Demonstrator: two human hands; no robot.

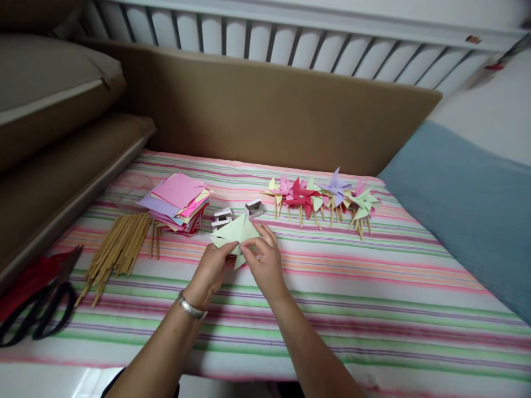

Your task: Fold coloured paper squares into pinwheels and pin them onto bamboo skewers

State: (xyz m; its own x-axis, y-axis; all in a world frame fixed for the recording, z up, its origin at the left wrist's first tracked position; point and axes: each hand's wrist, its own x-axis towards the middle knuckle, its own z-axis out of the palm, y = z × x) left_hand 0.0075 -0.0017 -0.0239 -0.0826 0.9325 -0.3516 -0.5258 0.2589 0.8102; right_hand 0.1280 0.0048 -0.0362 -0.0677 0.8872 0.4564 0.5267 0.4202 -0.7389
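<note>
A pale green paper sheet (239, 229) with cut flaps is held up between my two hands in the middle of the striped cloth. My left hand (212, 266) grips its near left side, thumb on top. With thumb and index finger together, my right hand (265, 260) pinches the paper near its centre. What lies under the paper is hidden. Just beyond it sit two small open white boxes, one (222, 216) partly behind the paper and the other (254, 208) to its right.
A stack of coloured paper squares (180, 193) lies left of my hands, beside a bundle of thin sticks (118, 243). Black-handled scissors (45, 309) rest at far left. Finished paper pinwheels (302, 196) lie at the back right, before a brown board (265, 110).
</note>
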